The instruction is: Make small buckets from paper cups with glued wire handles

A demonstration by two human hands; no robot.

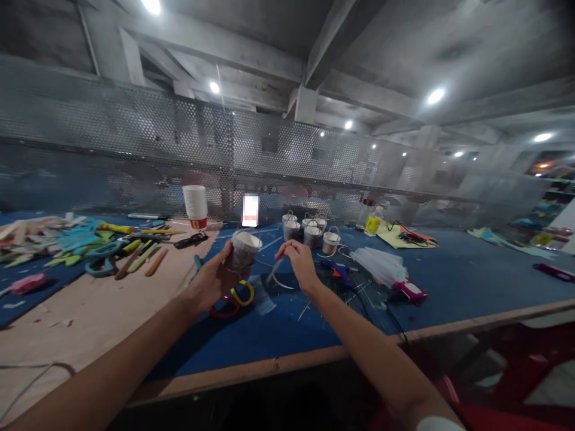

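Note:
My left hand (220, 272) is wrapped round a small grey-and-white cup (245, 250), holding it above the table with its open mouth up. To its right, my right hand (296, 261) is closed in a pinch on a thin white strip (279, 280), which hangs down and curves above the blue mat. Below the cup lie scissors (242, 293) with red and yellow handles, partly hidden by my left hand. Just beyond my right hand stand several similar small cups (311, 234) with thin looped handles, like little buckets.
A blue glue gun (338, 272) and clear plastic bags (381, 266) lie on the right. A stack of white paper cups (195, 205) and a lit phone (250, 211) stand at the back. Blue-handled scissors (104, 258) and coloured scraps (74, 236) are at left.

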